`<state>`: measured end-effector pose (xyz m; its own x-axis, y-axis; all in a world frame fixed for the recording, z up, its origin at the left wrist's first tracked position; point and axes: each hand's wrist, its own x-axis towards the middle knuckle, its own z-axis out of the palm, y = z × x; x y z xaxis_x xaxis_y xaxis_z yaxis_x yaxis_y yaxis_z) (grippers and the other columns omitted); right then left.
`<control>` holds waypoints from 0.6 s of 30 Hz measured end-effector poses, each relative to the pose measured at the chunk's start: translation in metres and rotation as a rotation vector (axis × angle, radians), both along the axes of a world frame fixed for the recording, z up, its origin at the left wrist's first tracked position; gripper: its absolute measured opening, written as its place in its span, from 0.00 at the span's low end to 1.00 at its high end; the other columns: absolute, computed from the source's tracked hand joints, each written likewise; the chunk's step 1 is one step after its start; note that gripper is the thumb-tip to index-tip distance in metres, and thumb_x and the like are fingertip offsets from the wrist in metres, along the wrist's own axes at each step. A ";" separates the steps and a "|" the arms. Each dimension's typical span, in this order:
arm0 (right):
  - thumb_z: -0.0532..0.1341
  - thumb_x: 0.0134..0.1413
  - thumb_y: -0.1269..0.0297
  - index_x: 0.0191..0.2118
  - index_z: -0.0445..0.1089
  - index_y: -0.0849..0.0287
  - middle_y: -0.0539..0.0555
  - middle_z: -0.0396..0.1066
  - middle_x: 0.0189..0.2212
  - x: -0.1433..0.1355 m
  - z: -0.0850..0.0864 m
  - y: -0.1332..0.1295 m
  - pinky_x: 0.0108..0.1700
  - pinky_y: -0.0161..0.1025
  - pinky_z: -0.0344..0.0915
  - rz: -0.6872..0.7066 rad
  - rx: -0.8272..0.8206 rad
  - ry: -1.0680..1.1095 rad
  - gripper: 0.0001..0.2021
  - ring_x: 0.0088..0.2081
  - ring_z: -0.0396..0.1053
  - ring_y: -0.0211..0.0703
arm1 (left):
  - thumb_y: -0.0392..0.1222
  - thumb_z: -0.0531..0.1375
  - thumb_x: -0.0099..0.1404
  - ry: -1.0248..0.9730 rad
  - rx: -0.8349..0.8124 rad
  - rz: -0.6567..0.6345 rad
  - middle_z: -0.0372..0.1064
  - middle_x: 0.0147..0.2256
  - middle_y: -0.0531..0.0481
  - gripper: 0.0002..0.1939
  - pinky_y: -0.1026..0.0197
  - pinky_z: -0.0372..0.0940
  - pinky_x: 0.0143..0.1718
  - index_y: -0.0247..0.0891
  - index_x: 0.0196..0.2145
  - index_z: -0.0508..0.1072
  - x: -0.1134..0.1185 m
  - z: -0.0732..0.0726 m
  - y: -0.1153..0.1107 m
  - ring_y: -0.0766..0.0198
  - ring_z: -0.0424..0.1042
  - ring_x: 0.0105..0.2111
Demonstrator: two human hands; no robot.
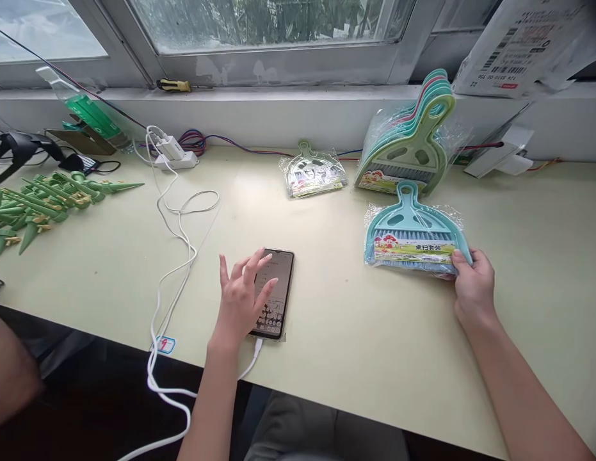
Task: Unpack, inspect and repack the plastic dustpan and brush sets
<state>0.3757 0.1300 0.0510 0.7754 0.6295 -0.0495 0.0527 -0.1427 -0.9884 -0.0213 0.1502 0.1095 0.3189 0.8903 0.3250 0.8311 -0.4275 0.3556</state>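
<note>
My right hand (474, 285) grips the lower right corner of a light blue dustpan and brush set (407, 221), wrapped in clear plastic with a printed label. My left hand (240, 291) is over a smartphone (277, 294) lying on the table, fingers spread across its lit screen. Whether a fingertip touches the glass is hard to tell. A white charging cable (252, 358) runs from the phone's lower end. Behind the blue set, several wrapped dustpan sets (408, 150) stand stacked, a green one in front.
A small wrapped dustpan set (314, 171) lies near the wall. White cables (180, 237) trail from a power strip (177, 159) across the table (346, 333). Green pointed pieces (43, 202) and a tilted bottle (89, 112) are at left. A screwdriver (175, 85) and a white parcel (518, 51) rest on the sill.
</note>
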 end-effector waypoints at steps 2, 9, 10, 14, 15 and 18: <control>0.66 0.36 0.47 0.36 0.66 0.56 0.50 0.68 0.33 0.000 0.000 0.000 0.28 0.37 0.68 0.000 0.001 -0.002 0.22 0.28 0.66 0.37 | 0.48 0.49 0.68 -0.007 -0.011 -0.002 0.70 0.51 0.48 0.28 0.37 0.30 0.63 0.43 0.62 0.48 0.000 -0.001 0.000 0.60 0.62 0.55; 0.65 0.37 0.46 0.35 0.65 0.56 0.51 0.68 0.32 -0.002 0.002 0.000 0.29 0.39 0.68 0.012 0.007 -0.005 0.22 0.27 0.66 0.37 | 0.48 0.48 0.69 -0.034 -0.050 -0.006 0.70 0.51 0.49 0.26 0.37 0.28 0.63 0.43 0.62 0.48 -0.001 -0.004 0.000 0.60 0.61 0.56; 0.65 0.37 0.47 0.36 0.65 0.56 0.51 0.68 0.33 -0.002 0.002 0.000 0.29 0.39 0.68 0.013 0.008 -0.007 0.22 0.27 0.66 0.37 | 0.48 0.48 0.69 -0.035 -0.054 -0.003 0.69 0.51 0.49 0.26 0.37 0.28 0.63 0.43 0.62 0.48 -0.001 -0.004 0.000 0.60 0.61 0.56; 0.65 0.37 0.47 0.35 0.65 0.56 0.51 0.68 0.33 -0.002 0.003 0.000 0.31 0.41 0.69 0.014 0.011 -0.010 0.21 0.28 0.66 0.37 | 0.49 0.48 0.68 -0.028 -0.071 0.007 0.69 0.51 0.49 0.27 0.37 0.27 0.63 0.43 0.62 0.49 -0.002 -0.005 0.001 0.60 0.61 0.56; 0.65 0.38 0.48 0.35 0.65 0.56 0.51 0.68 0.33 -0.002 0.003 0.000 0.32 0.41 0.69 0.015 0.011 -0.010 0.21 0.28 0.66 0.37 | 0.49 0.48 0.68 -0.024 -0.074 0.006 0.70 0.51 0.49 0.27 0.37 0.27 0.63 0.43 0.62 0.49 -0.002 -0.005 0.002 0.59 0.61 0.56; 0.65 0.38 0.49 0.36 0.65 0.56 0.51 0.68 0.32 -0.002 0.003 0.000 0.33 0.42 0.69 0.016 0.002 -0.006 0.20 0.28 0.66 0.37 | 0.49 0.48 0.68 -0.015 -0.083 0.003 0.70 0.50 0.49 0.26 0.37 0.27 0.63 0.43 0.62 0.49 -0.002 -0.006 0.002 0.60 0.61 0.56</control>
<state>0.3735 0.1295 0.0543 0.7657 0.6417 -0.0438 0.0608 -0.1401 -0.9883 -0.0237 0.1520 0.1034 0.3119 0.9152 0.2554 0.8264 -0.3939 0.4024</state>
